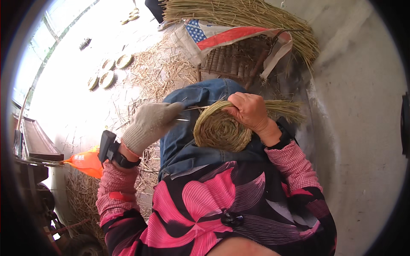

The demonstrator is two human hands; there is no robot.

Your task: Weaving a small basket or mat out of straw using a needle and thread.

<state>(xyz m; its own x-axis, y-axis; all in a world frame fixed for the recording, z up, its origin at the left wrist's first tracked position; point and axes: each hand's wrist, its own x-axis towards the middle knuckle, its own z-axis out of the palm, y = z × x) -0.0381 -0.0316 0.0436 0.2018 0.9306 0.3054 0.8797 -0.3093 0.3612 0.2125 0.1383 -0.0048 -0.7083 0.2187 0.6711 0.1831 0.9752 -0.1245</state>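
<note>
A round coiled straw basket (223, 130) rests on my lap, tilted so that its hollow inside shows. My right hand (250, 112) is bare and pinches the basket's upper rim, thumb inside and fingers over the edge. A loose bundle of straw ends (284, 110) runs out to the right from behind that hand. My left hand (153, 121) wears a pale knitted glove and is closed to the left of the basket. From its fingers a thin pale strand (196, 108) stretches to the rim. Below it a short shiny sliver (183, 120) sticks out, too small to name.
Ahead stands a low bamboo chair (230, 59) draped with a printed cloth (230, 40). Behind it lies a large straw bundle (243, 17). Several small woven baskets (106, 79) sit on the floor at left, near scattered straw (160, 68). An orange bag (87, 162) lies beside my left arm.
</note>
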